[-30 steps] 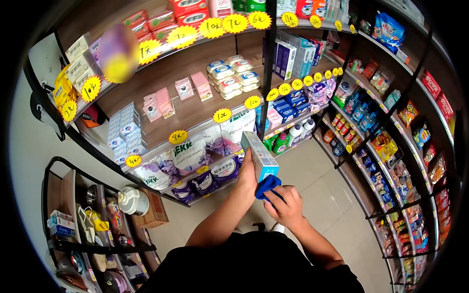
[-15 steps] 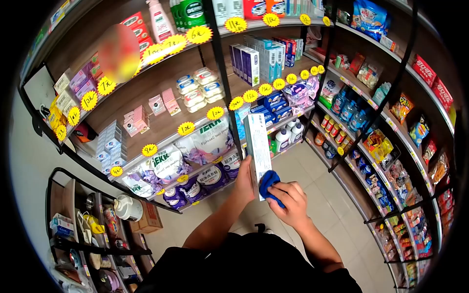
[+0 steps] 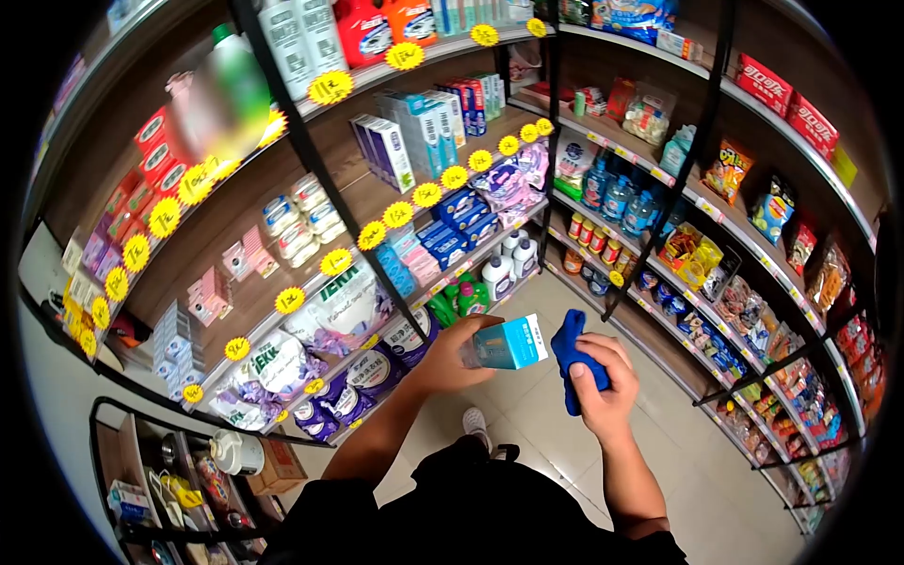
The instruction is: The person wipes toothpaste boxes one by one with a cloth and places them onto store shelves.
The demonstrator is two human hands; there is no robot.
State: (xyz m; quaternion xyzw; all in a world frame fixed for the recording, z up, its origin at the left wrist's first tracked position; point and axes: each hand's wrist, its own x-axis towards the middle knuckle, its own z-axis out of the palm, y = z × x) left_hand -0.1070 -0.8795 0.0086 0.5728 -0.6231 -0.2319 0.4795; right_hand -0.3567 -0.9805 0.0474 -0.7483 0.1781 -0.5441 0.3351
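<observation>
My left hand (image 3: 450, 358) is wrapped round a blue-and-white toothpaste box (image 3: 513, 344), whose narrow end points to the right. The hand covers the box's other end. My right hand (image 3: 607, 381) grips a bunched dark blue cloth (image 3: 572, 363) just right of the box, with a small gap between cloth and box. Similar upright toothpaste boxes (image 3: 424, 127) stand on the shelf ahead.
A shelving unit with yellow price tags (image 3: 372, 235) stands ahead and left. Snack shelves (image 3: 725, 212) curve along the right. A low rack (image 3: 141, 452) and cardboard box (image 3: 278, 466) stand at lower left. Tiled floor (image 3: 527, 414) lies below my hands.
The toothpaste box has turned from upright to pointing right, end toward me. The cloth has come off its face and moved right with my right hand. My view has shifted rightward.
</observation>
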